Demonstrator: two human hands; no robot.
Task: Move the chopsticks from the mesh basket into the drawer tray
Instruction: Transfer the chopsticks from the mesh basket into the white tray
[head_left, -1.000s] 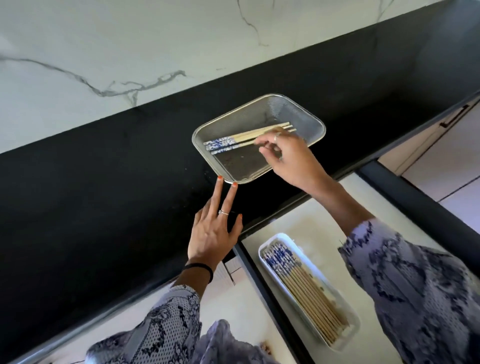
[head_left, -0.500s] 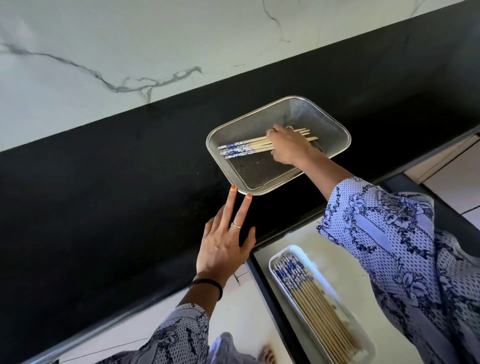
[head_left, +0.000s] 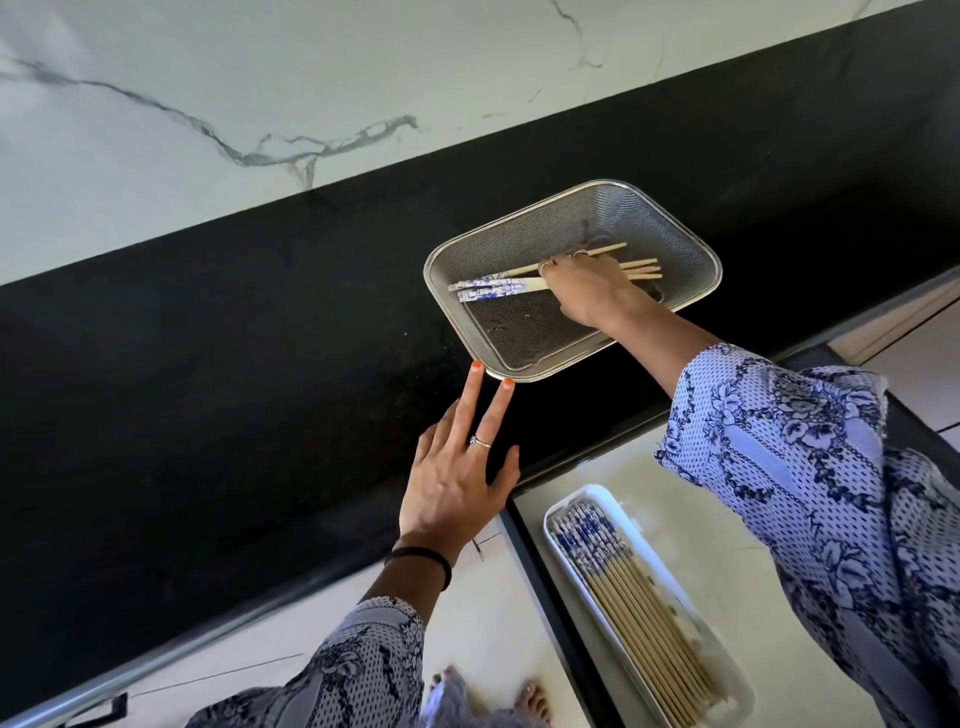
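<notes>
A person stands at a black surface (head_left: 260, 364) below a marbled white wall. The mesh basket (head_left: 524, 358) rests on it and holds the last few chopsticks (head_left: 498, 287), pale wood with blue-and-white patterned heads, lying side by side across the basket floor. The right hand (head_left: 587, 291) lies over their middle, fingers curled down around the bundle; whether the grip is fully closed cannot be told, since the fingertips are hidden beneath. The left hand (head_left: 457, 478) lies spread flat on the surface, two straight fingers touching the basket's near corner, apparently steadying it.

Below, in the open drawer (head_left: 639, 467), the white drawer tray (head_left: 587, 499) already carries a dense row of matching chopsticks.

Handling, as a judgement: the sticks are light, stiff and smooth, prone to roll and fan apart. They are best taken as one bundle near mid-length, so that neither end droops or slips.

Compared with half a second earlier, the right hand sits lower on the sticks, and their plain ends now splay apart beyond the knuckles instead of lying nearly parallel. A second earlier, that hand only reached the sticks from the near side. The left hand has kept its place at the corner.
</notes>
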